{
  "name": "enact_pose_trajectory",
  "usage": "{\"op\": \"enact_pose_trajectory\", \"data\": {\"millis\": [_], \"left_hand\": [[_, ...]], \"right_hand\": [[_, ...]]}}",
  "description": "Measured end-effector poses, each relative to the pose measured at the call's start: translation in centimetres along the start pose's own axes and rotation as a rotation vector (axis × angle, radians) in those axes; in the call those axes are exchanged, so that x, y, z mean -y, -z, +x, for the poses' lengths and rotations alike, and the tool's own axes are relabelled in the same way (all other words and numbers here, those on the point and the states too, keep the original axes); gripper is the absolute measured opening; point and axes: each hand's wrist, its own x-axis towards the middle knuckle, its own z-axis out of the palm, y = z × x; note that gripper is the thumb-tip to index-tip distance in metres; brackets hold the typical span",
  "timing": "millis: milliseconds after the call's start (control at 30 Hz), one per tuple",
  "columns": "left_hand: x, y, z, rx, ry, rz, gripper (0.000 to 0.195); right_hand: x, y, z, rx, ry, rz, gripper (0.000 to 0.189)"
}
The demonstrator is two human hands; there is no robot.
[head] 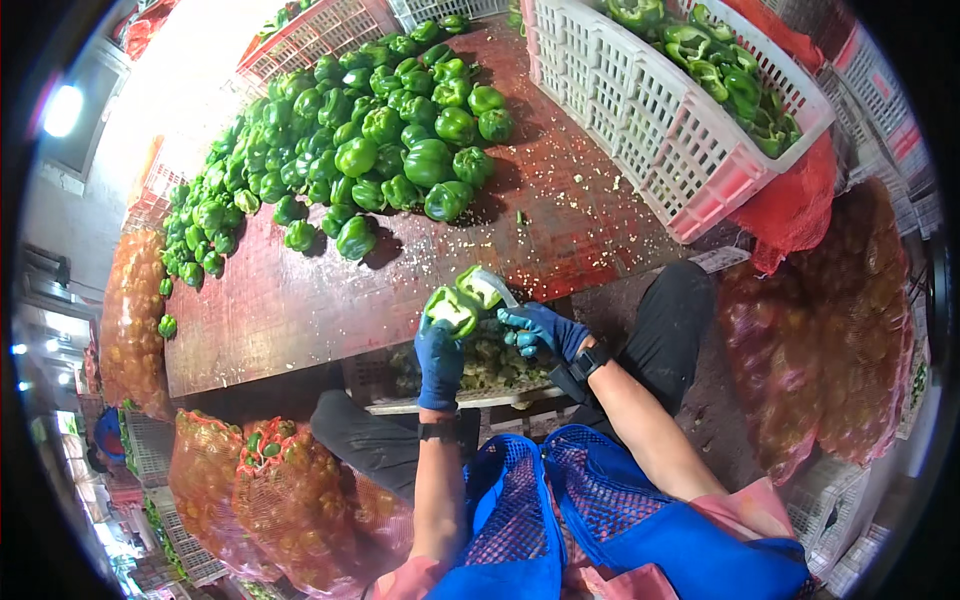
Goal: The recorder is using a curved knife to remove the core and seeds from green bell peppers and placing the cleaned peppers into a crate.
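Note:
My left hand (441, 360), in a blue glove, holds a green bell pepper (451, 309) that is cut open, its pale inside showing. A second cut part of pepper (477, 286) lies right beside it, touching. In my right hand (541, 330), also gloved in blue, is a knife whose curved blade (495, 286) rests at that second part. Both hands are just off the near edge of a worn red table (300, 315). A large heap of whole green bell peppers (382, 126) lies on the table beyond them.
Pepper seeds are scattered over the table. A pink-and-white plastic crate (660, 142) of cut peppers (705, 67) stands at the right. Below my hands is a container of pepper scraps (502, 367). Full mesh sacks stand at the left (292, 502) and right (825, 337).

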Motion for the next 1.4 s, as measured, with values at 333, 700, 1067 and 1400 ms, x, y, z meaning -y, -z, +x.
{"op": "enact_pose_trajectory", "data": {"millis": [333,700,1067,1400], "left_hand": [[-2.1,-5.5,-1.5,-0.03,-0.178,0.079,0.053],[-3.1,-7.6,-3.0,-0.184,-0.207,0.075,0.044],[-3.3,-9.0,-4.2,-0.101,-0.403,0.436,0.042],[-5.0,-6.5,-1.6,0.25,-0.045,0.218,0.054]], "right_hand": [[-0.1,-9.1,-1.7,-0.492,0.661,-0.898,0.034],[-5.3,-5.9,0.5,-0.46,0.904,-0.72,0.051],[-5.0,-6.5,-0.5,-0.234,0.555,0.146,0.048],[-2.4,-6.7,-4.2,-0.083,0.46,-0.53,0.032]]}}
